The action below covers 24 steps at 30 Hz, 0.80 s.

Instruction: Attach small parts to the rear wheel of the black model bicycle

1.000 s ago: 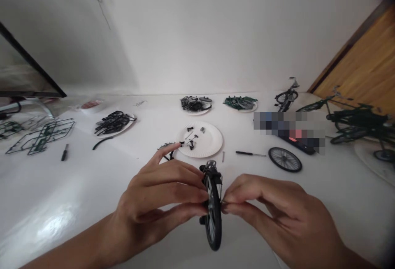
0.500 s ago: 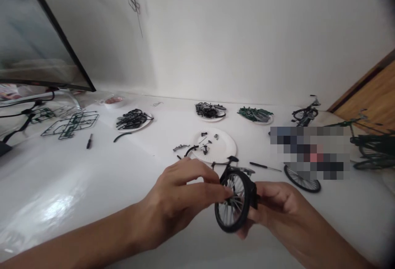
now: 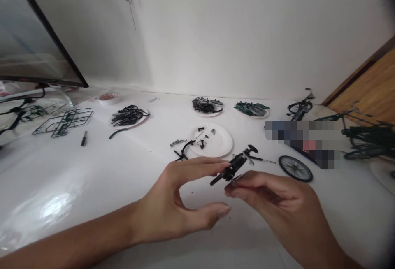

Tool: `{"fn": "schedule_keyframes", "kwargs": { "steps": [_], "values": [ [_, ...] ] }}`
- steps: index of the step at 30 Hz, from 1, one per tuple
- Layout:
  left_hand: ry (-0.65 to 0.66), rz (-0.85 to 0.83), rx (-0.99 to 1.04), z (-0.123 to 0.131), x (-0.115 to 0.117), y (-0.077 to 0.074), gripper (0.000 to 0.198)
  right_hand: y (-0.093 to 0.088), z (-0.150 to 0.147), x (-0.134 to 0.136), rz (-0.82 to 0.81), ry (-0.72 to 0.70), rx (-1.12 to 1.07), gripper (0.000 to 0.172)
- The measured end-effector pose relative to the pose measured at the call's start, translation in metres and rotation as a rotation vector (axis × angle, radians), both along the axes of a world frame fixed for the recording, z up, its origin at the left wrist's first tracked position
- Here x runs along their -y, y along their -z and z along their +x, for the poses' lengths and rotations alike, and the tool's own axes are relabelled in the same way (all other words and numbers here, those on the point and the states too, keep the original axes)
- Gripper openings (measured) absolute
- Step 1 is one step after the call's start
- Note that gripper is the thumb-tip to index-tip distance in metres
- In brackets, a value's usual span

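Observation:
My right hand (image 3: pixel 274 201) pinches a partly built model bicycle (image 3: pixel 236 166) low on its near side. The black model is tilted and seen nearly end-on, so its wheel hardly shows. My left hand (image 3: pixel 169 203) is open, thumb well apart from the fingers. Its fingertips reach the model's left side; whether they touch cannot be made out. Just beyond sits a white paper plate (image 3: pixel 224 135) with small dark parts on it. A black curved part (image 3: pixel 185 149) lies beside the plate, partly hidden behind my left hand.
A loose wheel (image 3: pixel 295 168) and a slim screwdriver (image 3: pixel 262 160) lie to the right. Plates of black parts (image 3: pixel 129 115), more black parts (image 3: pixel 205 105) and green parts (image 3: pixel 251 107) stand along the back. Green sprues (image 3: pixel 63 121) and a short screwdriver (image 3: pixel 84 138) are left; model bicycles (image 3: pixel 370 137) stand right.
The model bicycle has been turned from showing its wheel's spokes to nearly end-on. My left thumb has come away from the wheel, and that hand has opened. The view has shifted slightly.

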<state>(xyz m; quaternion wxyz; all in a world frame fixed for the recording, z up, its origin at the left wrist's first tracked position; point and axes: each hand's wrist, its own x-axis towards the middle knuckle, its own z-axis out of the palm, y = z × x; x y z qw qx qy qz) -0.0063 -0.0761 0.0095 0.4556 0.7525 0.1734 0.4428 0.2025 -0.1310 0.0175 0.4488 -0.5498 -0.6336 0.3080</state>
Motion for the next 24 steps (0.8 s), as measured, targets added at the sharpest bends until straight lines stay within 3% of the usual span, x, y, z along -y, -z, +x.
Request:
{"fn": "schedule_keyframes", "kwargs": {
  "steps": [5, 12, 24],
  "values": [
    [-0.046, -0.092, -0.028, 0.003, 0.007, 0.002, 0.035, 0.003, -0.002, 0.005, 0.129, -0.017, 0.082, 0.007],
    [-0.04, -0.047, -0.005, 0.001, 0.006, 0.004, 0.04, 0.007, -0.002, 0.01, 0.419, -0.007, 0.203, 0.022],
    [-0.026, 0.06, -0.011, 0.001, 0.005, -0.008, 0.046, 0.01, 0.0, 0.013, 0.504, -0.004, 0.355, 0.016]
  ]
}}
